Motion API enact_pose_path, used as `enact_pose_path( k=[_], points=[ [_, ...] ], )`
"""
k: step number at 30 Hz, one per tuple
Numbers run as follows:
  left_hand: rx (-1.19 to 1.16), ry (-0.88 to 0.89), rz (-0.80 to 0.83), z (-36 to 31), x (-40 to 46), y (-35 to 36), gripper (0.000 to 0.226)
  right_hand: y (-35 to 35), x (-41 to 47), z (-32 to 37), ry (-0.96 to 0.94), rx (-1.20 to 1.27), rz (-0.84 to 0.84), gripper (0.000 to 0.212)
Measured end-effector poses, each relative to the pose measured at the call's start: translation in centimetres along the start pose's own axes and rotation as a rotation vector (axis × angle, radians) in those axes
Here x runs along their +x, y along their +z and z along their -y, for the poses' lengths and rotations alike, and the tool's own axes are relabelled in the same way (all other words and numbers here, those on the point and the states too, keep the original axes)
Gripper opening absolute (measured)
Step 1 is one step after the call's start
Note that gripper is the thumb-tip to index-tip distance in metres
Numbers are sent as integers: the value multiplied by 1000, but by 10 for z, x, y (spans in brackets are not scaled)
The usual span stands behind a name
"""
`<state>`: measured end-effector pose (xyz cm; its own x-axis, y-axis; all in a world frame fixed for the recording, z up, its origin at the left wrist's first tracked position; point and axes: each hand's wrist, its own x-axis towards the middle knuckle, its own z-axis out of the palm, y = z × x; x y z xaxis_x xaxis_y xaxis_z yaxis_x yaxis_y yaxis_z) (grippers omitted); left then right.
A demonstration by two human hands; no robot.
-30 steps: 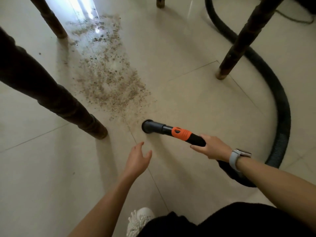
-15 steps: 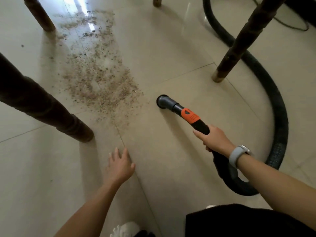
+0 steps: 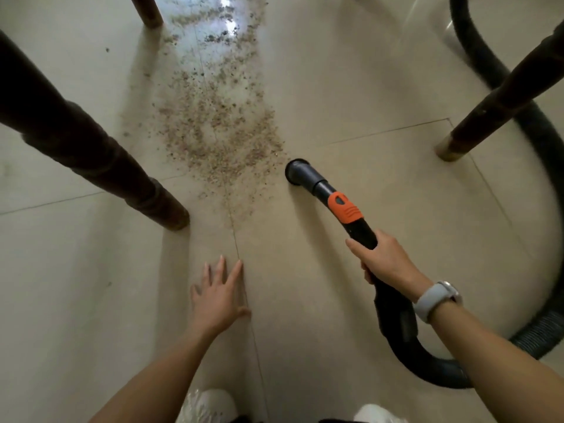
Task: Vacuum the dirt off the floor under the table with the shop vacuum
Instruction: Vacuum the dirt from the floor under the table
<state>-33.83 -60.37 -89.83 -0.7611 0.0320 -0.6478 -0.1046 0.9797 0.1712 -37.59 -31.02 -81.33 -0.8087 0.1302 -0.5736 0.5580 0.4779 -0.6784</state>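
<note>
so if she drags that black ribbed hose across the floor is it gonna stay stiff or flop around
Probably floppy: the hose already lies in a loose curve around a table leg. Its ribbed wall suggests it bends easily, so it may snag on that leg. The nozzle looks rigid by contrast.

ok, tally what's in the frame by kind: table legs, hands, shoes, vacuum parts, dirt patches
Table legs: 3
Hands: 2, left hand, right hand
Shoes: 2
Vacuum wand: 1
Vacuum hose: 1
Dirt patch: 1
Total: 10
</note>
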Motion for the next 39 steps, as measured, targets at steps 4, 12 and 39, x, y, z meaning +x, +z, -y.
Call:
enact_pose_path(
  k=[4, 12, 39],
  points=[
    [-4, -41, -2, -2, 2, -3, 104, 4, -5, -7, -39, -95, 119, 23],
    [33, -29, -11, 2, 4, 0, 105, 10, -17, -13, -23, -28, 67, 20],
    [-17, -53, -103, 6, -5, 3, 114, 63, -46, 1, -170, -538, 113, 27]
  ],
)
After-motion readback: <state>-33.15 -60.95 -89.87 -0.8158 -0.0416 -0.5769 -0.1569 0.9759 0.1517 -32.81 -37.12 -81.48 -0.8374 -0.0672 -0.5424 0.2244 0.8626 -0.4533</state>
